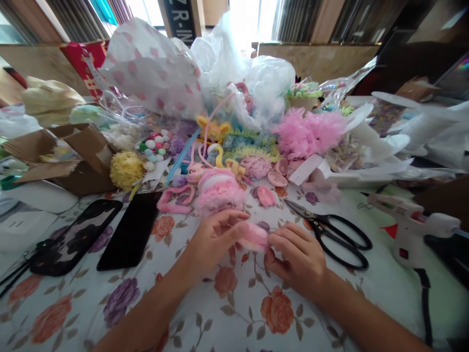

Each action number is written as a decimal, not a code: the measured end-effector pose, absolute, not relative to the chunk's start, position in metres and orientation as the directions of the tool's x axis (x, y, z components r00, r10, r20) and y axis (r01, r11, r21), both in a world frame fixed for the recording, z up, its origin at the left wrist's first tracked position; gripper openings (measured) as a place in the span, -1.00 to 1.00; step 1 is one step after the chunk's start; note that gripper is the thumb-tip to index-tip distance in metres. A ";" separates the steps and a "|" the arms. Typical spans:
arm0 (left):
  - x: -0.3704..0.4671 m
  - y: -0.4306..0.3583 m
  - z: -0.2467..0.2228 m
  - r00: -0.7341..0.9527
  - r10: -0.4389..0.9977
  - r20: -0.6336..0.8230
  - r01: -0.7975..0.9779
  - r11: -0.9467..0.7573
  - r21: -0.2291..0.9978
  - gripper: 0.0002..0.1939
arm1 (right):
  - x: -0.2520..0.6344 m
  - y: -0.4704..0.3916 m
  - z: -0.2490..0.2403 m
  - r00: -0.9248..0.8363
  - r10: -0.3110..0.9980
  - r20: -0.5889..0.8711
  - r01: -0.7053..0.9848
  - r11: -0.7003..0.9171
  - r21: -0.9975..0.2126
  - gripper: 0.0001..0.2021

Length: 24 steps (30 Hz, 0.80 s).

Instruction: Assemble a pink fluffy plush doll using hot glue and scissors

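Observation:
Between both hands is a small pink fuzzy piece [253, 237], held a little above the flowered tablecloth [183, 303]. My left hand [219, 235] has it by its left end, thumb and fingers closed around it. The right end is pinched in the fingertips of my right hand [297, 255]. Just beyond my left hand sits a fluffy pink bundle [220, 188] with a paler band across it. Another pink fuzzy piece [266, 196] lies past my hands. Black-handled scissors [326, 230] rest to the right of my right hand, blades pointing away to the left.
A white glue gun [410, 220] stands far right, its cord running toward me. Two phones, one in a patterned case [76, 234] and one black [128, 232], lie left. An open cardboard box [78, 156], pink tulle [309, 132] and plastic bags [154, 68] crowd the back.

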<state>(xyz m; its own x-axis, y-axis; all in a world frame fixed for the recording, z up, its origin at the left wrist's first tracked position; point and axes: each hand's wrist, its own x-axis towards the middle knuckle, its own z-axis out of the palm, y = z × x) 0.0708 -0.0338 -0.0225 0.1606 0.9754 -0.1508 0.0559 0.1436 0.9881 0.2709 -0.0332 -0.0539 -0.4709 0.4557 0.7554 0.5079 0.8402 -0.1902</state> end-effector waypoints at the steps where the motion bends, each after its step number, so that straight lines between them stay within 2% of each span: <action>1: 0.072 -0.034 -0.023 0.189 0.967 -0.170 0.056 0.162 0.985 -0.74 | 0.271 -0.033 -0.054 -0.470 0.456 0.755 0.507 0.840 -0.192 -0.81; 3: 0.072 -0.034 -0.023 0.168 0.969 -0.179 0.058 0.172 0.983 -0.80 | 0.270 -0.032 -0.055 -0.469 0.455 0.757 0.509 0.840 -0.189 -0.81; 5: 0.071 -0.034 -0.022 0.076 0.984 -0.163 0.060 0.158 0.986 -0.84 | 0.271 -0.031 -0.056 -0.465 0.458 0.757 0.512 0.837 -0.192 -0.82; 9: 0.068 -0.033 -0.019 -0.054 0.990 -0.127 -0.003 0.127 0.992 -0.81 | 0.273 -0.030 -0.057 -0.434 0.485 0.759 0.525 0.821 -0.224 -0.81; 15: 0.071 -0.030 -0.025 0.115 0.971 -0.210 -0.087 0.220 0.972 -0.69 | 0.270 -0.030 -0.054 -0.397 0.540 0.742 0.506 0.804 -0.313 -0.83; 17: 0.072 -0.030 -0.026 0.147 0.961 -0.235 -0.126 0.254 0.959 -0.71 | 0.269 -0.030 -0.052 -0.340 0.603 0.722 0.505 0.765 -0.400 -0.85; 19: 0.072 -0.029 -0.024 0.146 0.958 -0.247 -0.149 0.268 0.952 -0.74 | 0.268 -0.031 -0.051 -0.260 0.730 0.632 0.487 0.664 -0.567 -0.88; 22: 0.071 -0.030 -0.021 0.136 0.959 -0.249 -0.118 0.266 0.957 -0.72 | 0.269 -0.030 -0.052 -0.199 0.919 0.340 0.404 0.393 -0.826 -0.93; 24: 0.071 -0.030 -0.021 0.149 0.958 -0.245 -0.093 0.261 0.961 -0.74 | 0.270 -0.030 -0.052 -0.210 0.960 0.183 0.346 0.248 -0.905 -0.94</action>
<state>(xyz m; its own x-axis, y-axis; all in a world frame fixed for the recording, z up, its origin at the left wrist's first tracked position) 0.0712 -0.0300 -0.0209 0.1492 0.9579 -0.2453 -0.0933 0.2606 0.9609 0.2698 -0.0298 -0.0523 -0.2101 0.9604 0.1830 0.3463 0.2481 -0.9047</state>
